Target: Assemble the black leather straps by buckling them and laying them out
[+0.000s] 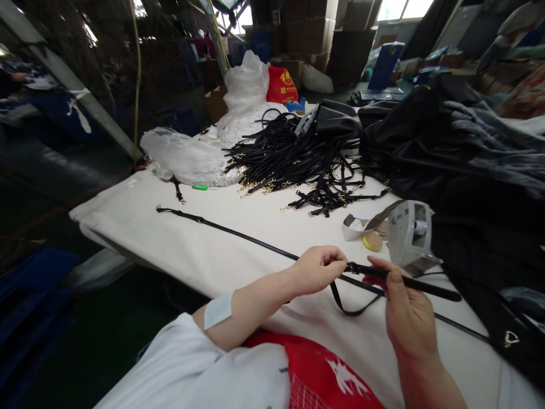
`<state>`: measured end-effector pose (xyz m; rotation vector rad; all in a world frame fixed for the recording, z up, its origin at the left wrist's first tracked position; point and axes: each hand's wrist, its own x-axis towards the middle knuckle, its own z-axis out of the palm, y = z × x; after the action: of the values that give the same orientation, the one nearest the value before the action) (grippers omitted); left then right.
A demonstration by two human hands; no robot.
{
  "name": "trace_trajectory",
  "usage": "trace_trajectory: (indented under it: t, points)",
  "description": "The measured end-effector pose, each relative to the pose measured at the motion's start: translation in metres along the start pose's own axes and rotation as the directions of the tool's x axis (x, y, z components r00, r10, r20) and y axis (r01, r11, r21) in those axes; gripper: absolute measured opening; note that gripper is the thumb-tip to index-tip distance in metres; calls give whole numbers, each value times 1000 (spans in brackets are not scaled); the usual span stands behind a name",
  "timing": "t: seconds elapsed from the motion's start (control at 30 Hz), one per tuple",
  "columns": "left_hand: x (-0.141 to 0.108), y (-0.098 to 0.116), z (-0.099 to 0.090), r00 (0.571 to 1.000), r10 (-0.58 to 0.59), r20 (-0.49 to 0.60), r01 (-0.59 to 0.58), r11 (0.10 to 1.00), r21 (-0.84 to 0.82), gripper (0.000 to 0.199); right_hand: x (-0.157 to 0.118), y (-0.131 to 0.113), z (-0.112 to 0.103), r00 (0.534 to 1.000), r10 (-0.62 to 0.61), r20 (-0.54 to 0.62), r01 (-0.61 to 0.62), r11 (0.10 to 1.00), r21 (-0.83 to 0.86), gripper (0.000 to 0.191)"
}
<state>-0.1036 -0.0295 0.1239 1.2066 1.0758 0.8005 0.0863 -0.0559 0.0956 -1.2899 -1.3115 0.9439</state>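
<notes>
Between my hands is a black leather strap [434,288] with a small buckle [351,267]. My left hand [317,268] is closed, pinching the strap at the buckle. Farther along, my right hand [406,307] grips the strap between thumb and fingers, its flat rounded end sticking out to the right. A thin loop of strap [351,313] hangs below the buckle. Behind and under my hands, a long thin black strap [242,234] stretches across the white table [179,250], with a metal clasp at its left end.
A heap of black straps [281,153] with gold clips lies at the back, shorter buckled straps [327,196] before it. A white tape dispenser [411,233] stands right, beside a yellow roll [372,241]. Black material [481,187] covers the right side; clear plastic bags [187,156] lie left.
</notes>
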Motion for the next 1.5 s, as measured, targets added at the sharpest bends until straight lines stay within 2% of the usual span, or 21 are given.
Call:
trace_trajectory:
  t: [0.07, 0.17, 0.3, 0.37, 0.53, 0.7, 0.87, 1.13, 1.37, 1.5]
  points:
    - [0, 0, 1, 999, 35, -17, -35, 999, 37, 15, -2, 2, 1, 997, 52, -56, -44, 990, 136, 36]
    - [1, 1, -1, 997, 49, -63, -45, 997, 66, 16, -2, -3, 3, 986, 55, -155, -7, 955, 297, 34]
    - [0, 1, -3, 991, 60, -123, -48, 994, 98, 21, 2, -10, 2, 993, 98, -70, -62, 913, 403, 41]
    - [-1, 2, -2, 986, 80, -145, -61, 990, 129, 21, 2, -7, 2, 993, 112, -36, -90, 919, 384, 37]
    - [-2, 2, 2, 980, 111, -164, -78, 978, 194, 22, 1, 7, 3, 993, 120, 5, -119, 976, 180, 30]
    - [0, 2, 4, 977, 106, -183, -65, 974, 216, 21, 0, 10, 3, 990, 138, 32, -141, 968, 207, 32]
    - [2, 1, 4, 973, 104, -205, -55, 971, 233, 21, 1, 10, 5, 989, 147, 26, -149, 979, 142, 34]
    - [6, -3, -1, 971, 120, -208, -78, 977, 199, 22, 0, 2, 7, 981, 159, -115, -117, 945, 307, 25]
    - [9, -5, -3, 979, 101, -176, -65, 977, 203, 24, 0, -9, 12, 981, 136, -142, -74, 924, 374, 23]
    - [9, -6, -4, 979, 111, -169, -70, 970, 232, 24, 1, -9, 13, 984, 137, -116, -78, 907, 413, 22]
